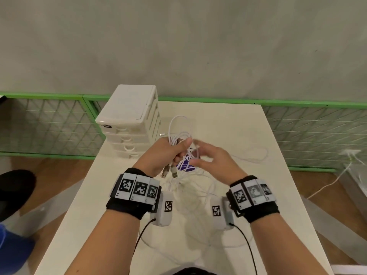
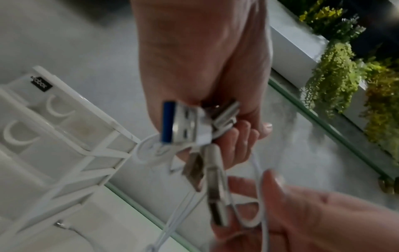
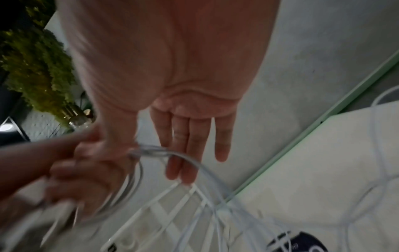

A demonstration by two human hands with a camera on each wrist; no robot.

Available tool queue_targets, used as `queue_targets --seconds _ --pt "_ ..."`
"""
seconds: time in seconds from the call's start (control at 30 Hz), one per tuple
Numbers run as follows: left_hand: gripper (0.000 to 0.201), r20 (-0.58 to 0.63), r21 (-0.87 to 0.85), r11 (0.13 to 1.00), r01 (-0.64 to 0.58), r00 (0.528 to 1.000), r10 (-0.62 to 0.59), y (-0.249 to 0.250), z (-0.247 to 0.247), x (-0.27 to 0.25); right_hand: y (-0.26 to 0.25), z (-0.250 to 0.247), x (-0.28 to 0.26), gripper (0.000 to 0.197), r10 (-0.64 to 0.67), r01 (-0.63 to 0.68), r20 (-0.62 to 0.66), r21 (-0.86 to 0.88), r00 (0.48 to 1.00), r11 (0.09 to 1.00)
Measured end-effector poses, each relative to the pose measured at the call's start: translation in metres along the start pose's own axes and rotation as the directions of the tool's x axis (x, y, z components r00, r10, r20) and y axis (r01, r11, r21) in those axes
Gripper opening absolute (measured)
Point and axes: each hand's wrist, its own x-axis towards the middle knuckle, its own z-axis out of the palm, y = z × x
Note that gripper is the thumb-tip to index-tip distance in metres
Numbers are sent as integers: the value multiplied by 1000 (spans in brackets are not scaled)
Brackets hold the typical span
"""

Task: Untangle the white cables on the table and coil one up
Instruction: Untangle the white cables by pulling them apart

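- The left hand [image 1: 165, 153] is gripping a bundle of white cables [image 1: 179, 135] above the table [image 1: 248, 187], fingers curled round the strands and the thumb pressing on top.
- Loops of cable are rising past the left fingertips toward the far side, and two metal plugs [image 1: 168, 172] are hanging below the heel of that hand.
- The left wrist view is showing what the head view is not — one plug [image 2: 183, 124] with a blue insert lying against the curled fingers [image 2: 241, 136], and further plugs dangling just under them.
- The right hand [image 1: 213, 158] is held just beside the left, its fingers straight and close together; the head view is blurring them.
- The right wrist view is showing those fingers [image 3: 190, 146] extended, with a strand [image 3: 185, 158] crossing their tips and the thumb meeting the left hand — whether the thumb is pinching the strand I cannot tell.
- More loose cable is lying on the table beneath both hands and out beyond the right fingers.
- A white drawer unit [image 1: 131, 120] is standing on the table beyond the left knuckles.
- A dark round sticker [image 1: 185, 165] is lying on the table under the fingers of both hands.
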Motion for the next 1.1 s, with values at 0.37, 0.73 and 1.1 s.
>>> queue_targets --seconds 0.37,0.73,1.1 --pt "39 -86 -186 980 67 993 -84 8 -44 -13 58 -68 -7 23 12 -105 -644 -107 765 989" --pt "38 -64 -20 997 75 995 -76 27 2 -7 0 -50 -8 116 -64 40 -143 -168 988 985" --pt "50 301 -70 995 68 953 -44 40 23 -16 -23 -46 43 34 -321 297 -200 -142 926 944"
